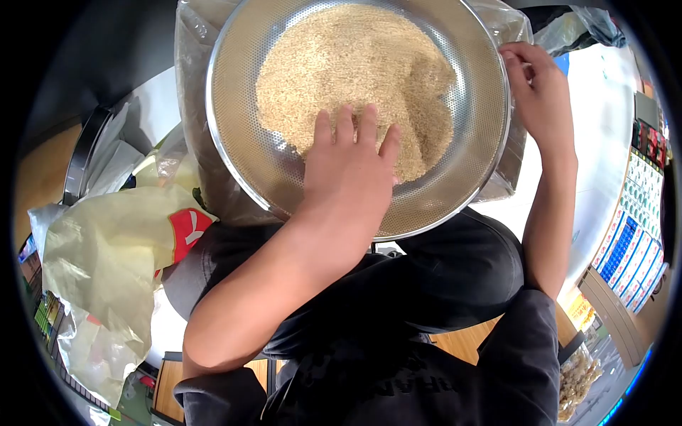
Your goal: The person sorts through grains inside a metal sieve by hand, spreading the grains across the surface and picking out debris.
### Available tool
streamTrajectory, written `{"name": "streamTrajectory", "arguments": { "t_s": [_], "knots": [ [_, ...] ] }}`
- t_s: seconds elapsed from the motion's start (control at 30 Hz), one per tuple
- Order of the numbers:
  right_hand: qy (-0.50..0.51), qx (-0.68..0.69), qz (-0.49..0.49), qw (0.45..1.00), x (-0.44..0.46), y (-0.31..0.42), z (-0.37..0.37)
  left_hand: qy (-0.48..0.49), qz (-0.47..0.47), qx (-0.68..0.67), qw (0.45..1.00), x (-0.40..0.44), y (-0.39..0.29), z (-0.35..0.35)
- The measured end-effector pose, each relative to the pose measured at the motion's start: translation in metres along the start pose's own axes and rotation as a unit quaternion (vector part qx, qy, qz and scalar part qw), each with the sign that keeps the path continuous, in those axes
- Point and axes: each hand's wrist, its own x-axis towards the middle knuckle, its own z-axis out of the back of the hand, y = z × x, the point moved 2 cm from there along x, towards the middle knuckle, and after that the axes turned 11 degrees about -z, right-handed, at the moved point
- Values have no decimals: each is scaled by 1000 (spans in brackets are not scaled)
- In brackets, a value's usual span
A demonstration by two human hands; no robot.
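A wide round metal sieve [245,153] with finely perforated walls holds a layer of pale tan grain [348,53], perhaps brown rice. My left hand [348,160] reaches over its near side, fingers spread and fingertips in the grain. To the right of those fingers, the grain is dug into a darker hollow. At the right edge my right hand [543,96] has its fingers curled against the rim. Under and around the sieve lies a clear plastic bag [202,135], its contents hidden.
My legs [462,273] are bent just below the sieve. At left a yellowish plastic bag [99,248] with a red label hangs near my knee. Stacked blue-and-white boxes [629,252] stand at far right, and a clear bag of brown pieces [579,383] sits lower right.
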Motion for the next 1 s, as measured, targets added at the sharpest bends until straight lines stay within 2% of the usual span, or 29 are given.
{"name": "streamTrajectory", "arguments": {
  "t_s": [0.03, 0.1, 0.17, 0.2, 0.23, 0.3, 0.47, 0.53, 0.6, 0.63, 0.67, 0.7, 0.73, 0.8, 0.83, 0.9, 0.93, 1.0],
  "knots": [
    [41, 55, 37, 997, -2, 12, -5, 21, 6, -7, 1000, 0, 0, -1],
    [76, 68, 61, 993, -5, 32, -18, 41, 9, -11, 999, 0, -1, 1],
    [137, 31, 106, 984, -8, 42, -36, 60, 10, -15, 998, 0, -2, 3],
    [138, 28, 136, 981, -9, 42, -46, 74, 9, -8, 997, 1, -2, 3],
    [139, 28, 136, 981, -8, 41, -51, 87, 7, 0, 996, 1, -2, 4],
    [215, -3, 139, 967, -9, 44, -63, 78, 7, -7, 997, 1, -1, 5],
    [131, 9, 227, 965, -28, 53, -91, 32, 18, 2, 999, 4, 3, 0],
    [110, -6, 249, 962, -32, 57, -91, -41, 30, 48, 998, 4, 6, -7],
    [258, 35, 236, 936, -31, 58, -84, -21, 39, 49, 998, 5, 8, -11],
    [258, 35, 237, 936, -30, 59, -78, -2, 45, 50, 998, 6, 8, -10],
    [365, 42, 232, 901, -31, 60, -73, -3, 45, 50, 998, 8, 8, -7],
    [468, 49, 223, 854, -33, 61, -68, 68, 55, 21, 996, 11, 7, 1],
    [468, 49, 222, 854, -32, 62, -58, 139, 65, -8, 988, 12, 7, 6],
    [514, 92, 184, 833, -32, 62, -45, 124, 56, 5, 991, 7, 7, 8],
    [515, 92, 183, 833, -32, 57, -44, 109, 48, 19, 993, 4, 6, 10],
    [385, 119, 109, 908, -25, 46, -41, 121, 47, 15, 991, 3, 6, 16],
    [385, 120, 109, 908, -24, 41, -44, 131, 48, 12, 990, 3, 6, 17],
    [235, 25, 179, 955, -22, 35, -51, 102, 47, 20, 994, 3, 3, 6]
  ]
}}
